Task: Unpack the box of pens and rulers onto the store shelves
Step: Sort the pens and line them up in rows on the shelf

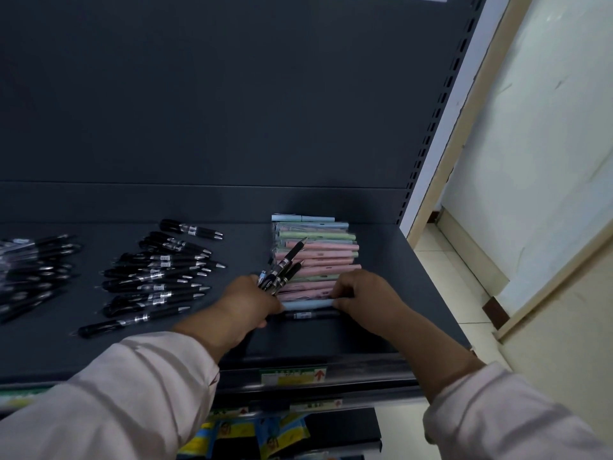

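The stack of pastel pink, green and blue pens (pixel 318 254) lies at the right end of the dark grey metal shelf (pixel 414 293), each pen with its long axis running left to right, and both hands meet at its near edge. The right hand (pixel 365 300) is the closer one to the work: its fingers curl over the right end of the nearest light blue pen (pixel 308 304) and pinch it, wrist low and forearm reaching in from the near right. The left hand (pixel 245 303) grips a bundle of black ballpoint pens (pixel 282 267), their tips fanning up and to the far right over the pastel stack. A single black pen (pixel 311 315) lies just nearer than the blue one, parallel to it, between the two hands. A row of loose black pens (pixel 156 277) sits well apart to the left. Squaring the blue pen against the stack looks like the step in hand.
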